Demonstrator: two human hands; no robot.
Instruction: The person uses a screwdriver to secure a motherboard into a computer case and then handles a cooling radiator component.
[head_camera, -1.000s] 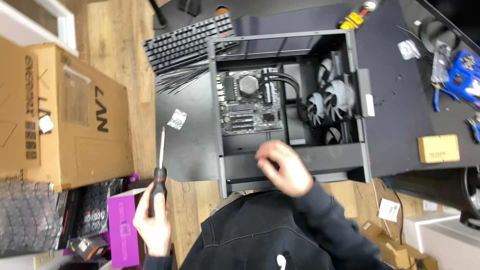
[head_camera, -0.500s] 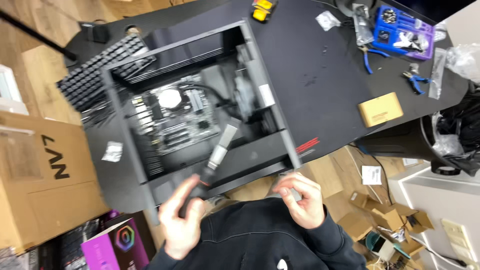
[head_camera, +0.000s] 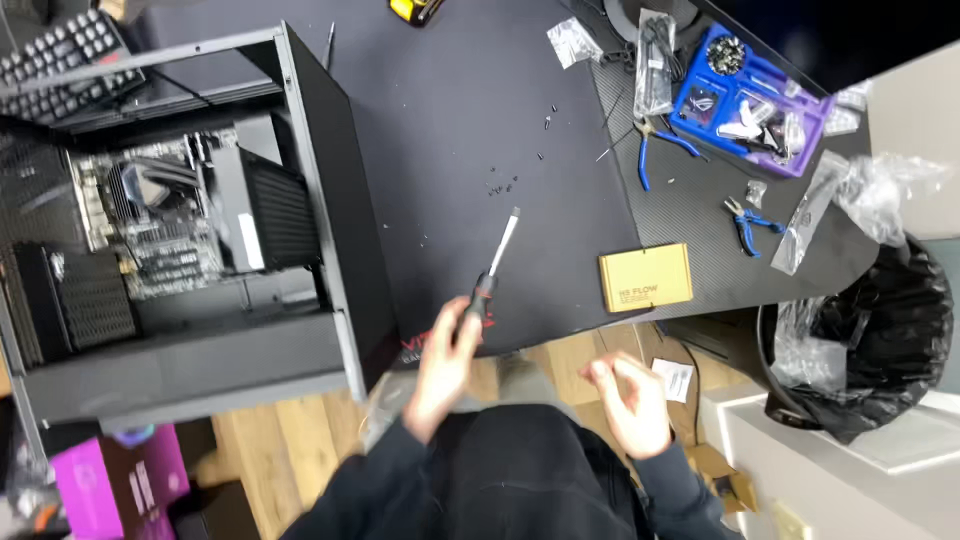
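Head view: left hand (head_camera: 443, 362) wrapped round the screwdriver (head_camera: 492, 272) handle, most of that handle hidden under the fingers. Shaft runs long over the dark worktop (head_camera: 450, 120), tip pointing up and slightly right, away from the person. Right hand (head_camera: 628, 398) loosely curled, holding nothing that shows. PC case (head_camera: 200, 230) left, cut off by the frame.

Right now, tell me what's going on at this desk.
A person sits at a dark desk with an open computer case lying on it. The left hand holds a screwdriver by its handle, shaft pointing out over the desk mat toward some loose screws. The right hand is empty, fingers curled, hovering off the desk edge. Blue pliers, a small tan box and a blue parts tray lie to the right.
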